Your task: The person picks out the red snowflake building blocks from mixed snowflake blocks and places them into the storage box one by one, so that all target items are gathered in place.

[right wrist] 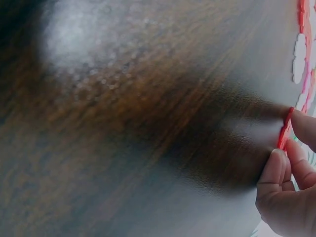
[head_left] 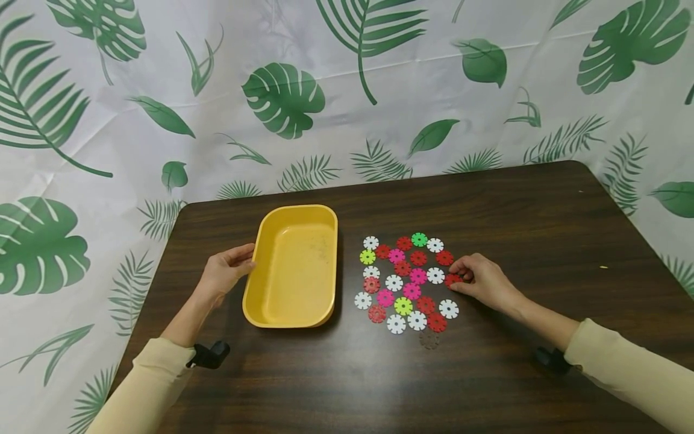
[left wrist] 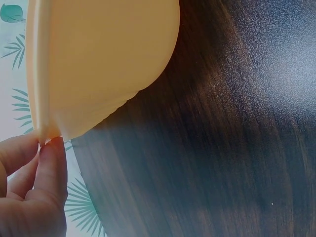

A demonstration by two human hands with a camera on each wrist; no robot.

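Observation:
A yellow plastic tub (head_left: 293, 271) stands on the left part of the table, with nothing inside it. My left hand (head_left: 226, 272) pinches the tub's left rim between thumb and fingers; the left wrist view shows the same grip on the rim (left wrist: 43, 74). To the right of the tub lie many flat notched discs in white, red, pink, yellow-green and green. At the right edge of this group my right hand (head_left: 482, 282) pinches a red notched disc (right wrist: 286, 129) by its edge. A white disc (head_left: 435, 275) lies just left of those fingers.
The dark wood table (head_left: 520, 211) reaches back to a white cloth with green leaf prints (head_left: 347, 120). A brown disc (head_left: 429, 340), close to the table's colour, lies at the near side of the group. A small yellow speck (head_left: 603, 267) is farther right.

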